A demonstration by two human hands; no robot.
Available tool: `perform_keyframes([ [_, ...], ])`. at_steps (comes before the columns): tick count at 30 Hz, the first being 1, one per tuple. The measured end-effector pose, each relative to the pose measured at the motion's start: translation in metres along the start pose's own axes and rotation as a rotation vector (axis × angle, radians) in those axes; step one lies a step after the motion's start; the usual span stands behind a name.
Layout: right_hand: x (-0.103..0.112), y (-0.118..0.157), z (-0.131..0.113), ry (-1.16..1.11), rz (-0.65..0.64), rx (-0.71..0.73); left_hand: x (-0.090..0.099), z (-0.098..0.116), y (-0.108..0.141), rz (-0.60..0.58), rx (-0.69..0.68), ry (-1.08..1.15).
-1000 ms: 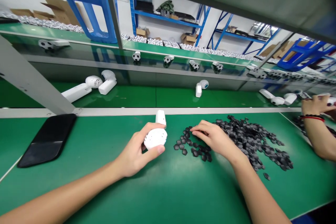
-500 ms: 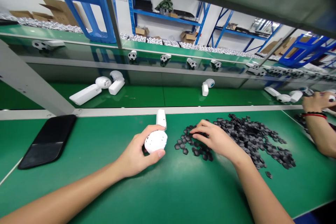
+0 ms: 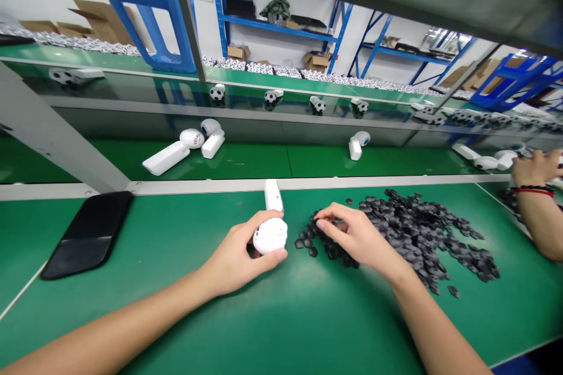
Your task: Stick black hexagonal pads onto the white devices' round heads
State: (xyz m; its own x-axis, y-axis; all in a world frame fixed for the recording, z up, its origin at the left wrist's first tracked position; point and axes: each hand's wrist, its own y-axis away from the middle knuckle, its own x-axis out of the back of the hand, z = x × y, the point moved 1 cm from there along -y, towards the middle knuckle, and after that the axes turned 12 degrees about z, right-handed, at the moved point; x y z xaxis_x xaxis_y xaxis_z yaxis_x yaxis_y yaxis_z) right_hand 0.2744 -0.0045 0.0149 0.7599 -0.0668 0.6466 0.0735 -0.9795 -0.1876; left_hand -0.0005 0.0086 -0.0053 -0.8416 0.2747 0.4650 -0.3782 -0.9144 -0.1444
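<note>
the white device (image 3: 269, 237) is held by the left hand (image 3: 237, 259), thumb and fingers curled around its round head, its handle (image 3: 273, 195) pointed at the far edge of the bench (image 3: 264, 322). it is probably light, stiff and a little slippery, best gripped around the head's rim. the small black pieces (image 3: 411, 220) are heaped toward that edge, to the right of the device; they look light and stiff, and should be pinched by their sides. the right hand (image 3: 354, 233) is half curled over the heap's left end; whether a piece is pinched cannot be made out.
</note>
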Motion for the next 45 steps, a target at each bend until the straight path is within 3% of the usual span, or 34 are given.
perform_keyframes([
  [4, -0.027, 0.012, -0.024, -0.393, -0.093, -0.231, -0.003, -0.005, -0.002, 0.058, -0.060, -0.006],
  [8, -0.050, 0.018, -0.037, -0.529, -0.071, -0.301, -0.006, -0.010, -0.001, 0.099, -0.206, 0.001],
  [14, -0.064, 0.019, -0.039, -0.430, 0.024, -0.247, -0.008, -0.005, 0.000, 0.018, -0.221, 0.035],
  [22, -0.069, 0.021, -0.038, -0.284, 0.084, -0.173, -0.016, 0.004, 0.004, 0.100, -0.154, 0.080],
  [26, -0.058, 0.016, -0.040, -0.225, -0.009, -0.033, -0.012, 0.005, 0.000, 0.075, -0.191, 0.073],
  [29, -0.031, 0.009, -0.033, -0.158, -0.057, 0.060, -0.008, 0.003, -0.002, 0.072, -0.168, 0.103],
  [32, 0.001, 0.003, -0.015, 0.026, -0.001, 0.036, -0.003, 0.000, -0.004, 0.049, -0.037, 0.182],
  [35, 0.021, 0.001, 0.004, 0.206, -0.079, 0.043, 0.002, -0.001, -0.006, 0.024, 0.119, 0.312],
  [38, 0.025, 0.002, 0.013, 0.284, -0.172, 0.032, 0.005, -0.001, -0.007, 0.027, 0.191, 0.364],
  [45, 0.016, 0.003, 0.016, 0.388, -0.173, -0.014, 0.005, -0.003, -0.006, -0.013, 0.140, 0.253],
])
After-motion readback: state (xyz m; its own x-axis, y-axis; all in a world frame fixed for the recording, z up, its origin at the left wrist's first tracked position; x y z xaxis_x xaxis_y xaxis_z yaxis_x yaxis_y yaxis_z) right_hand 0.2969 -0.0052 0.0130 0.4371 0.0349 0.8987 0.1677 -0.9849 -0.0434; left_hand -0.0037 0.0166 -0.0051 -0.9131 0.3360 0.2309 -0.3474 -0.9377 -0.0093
